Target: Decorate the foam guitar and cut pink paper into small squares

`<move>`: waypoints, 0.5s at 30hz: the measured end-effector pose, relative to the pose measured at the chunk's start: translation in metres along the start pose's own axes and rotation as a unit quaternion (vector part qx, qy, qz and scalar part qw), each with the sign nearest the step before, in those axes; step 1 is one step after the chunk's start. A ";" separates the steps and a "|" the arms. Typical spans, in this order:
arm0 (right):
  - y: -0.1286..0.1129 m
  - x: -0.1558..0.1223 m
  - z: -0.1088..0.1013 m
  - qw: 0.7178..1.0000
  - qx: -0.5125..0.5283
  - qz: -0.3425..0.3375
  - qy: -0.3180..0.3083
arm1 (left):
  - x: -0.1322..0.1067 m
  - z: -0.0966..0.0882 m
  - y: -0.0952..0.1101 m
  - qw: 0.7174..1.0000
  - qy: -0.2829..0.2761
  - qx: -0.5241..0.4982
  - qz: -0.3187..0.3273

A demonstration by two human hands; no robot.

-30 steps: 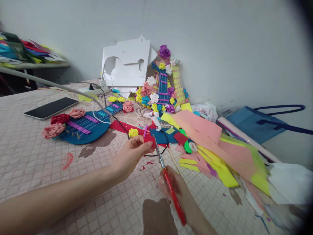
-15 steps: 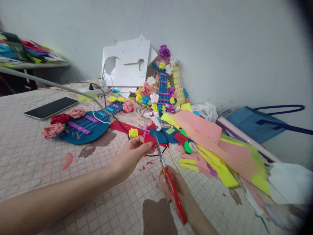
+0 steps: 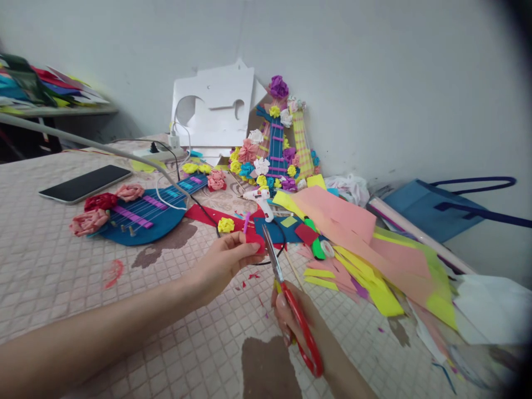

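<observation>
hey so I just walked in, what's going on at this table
A person's left hand pinches a small red piece, and the right hand holds red-handled scissors, blades close to its edge. Small red scraps lie on the table below. A white glue gun sits beyond; a blue guitar-shaped craft lies left.

Two hands: one left hand [image 3: 226,257], one right hand [image 3: 305,318]. One pair of scissors [image 3: 293,302], one held red scrap [image 3: 254,240], one glue gun [image 3: 266,208], one phone [image 3: 86,184], one tape roll [image 3: 331,252], one power strip [image 3: 166,154], one bag [image 3: 436,210]. One flat-lying guitar [image 3: 164,223], three roses [image 3: 88,223] at its body end: two pink, one red. The piled flowers [image 3: 261,166] crowd too closely to count.
</observation>
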State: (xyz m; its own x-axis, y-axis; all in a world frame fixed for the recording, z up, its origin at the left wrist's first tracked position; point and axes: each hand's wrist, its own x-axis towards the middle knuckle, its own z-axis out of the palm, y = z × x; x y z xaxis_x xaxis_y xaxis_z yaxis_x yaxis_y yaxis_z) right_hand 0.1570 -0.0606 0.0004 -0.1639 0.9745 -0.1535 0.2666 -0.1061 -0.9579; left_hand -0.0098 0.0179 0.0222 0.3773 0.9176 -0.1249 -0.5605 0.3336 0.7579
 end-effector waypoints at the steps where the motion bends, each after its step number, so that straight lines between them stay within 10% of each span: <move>1: 0.000 0.000 -0.001 1.000 -0.001 0.001 -0.004 | 0.000 0.000 0.001 1.000 -0.001 0.000 -0.002; 15: 0.002 0.003 -0.003 0.998 0.044 0.038 0.015 | 0.002 -0.002 0.004 0.999 -0.002 0.032 -0.018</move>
State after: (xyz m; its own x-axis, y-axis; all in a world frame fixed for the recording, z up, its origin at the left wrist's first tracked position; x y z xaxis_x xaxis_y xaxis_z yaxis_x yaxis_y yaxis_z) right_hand 0.1596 -0.0579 -0.0016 -0.1171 0.9685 -0.2199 0.1931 -0.1950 -0.9616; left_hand -0.0126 0.0216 0.0243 0.4005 0.9038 -0.1505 -0.4976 0.3525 0.7925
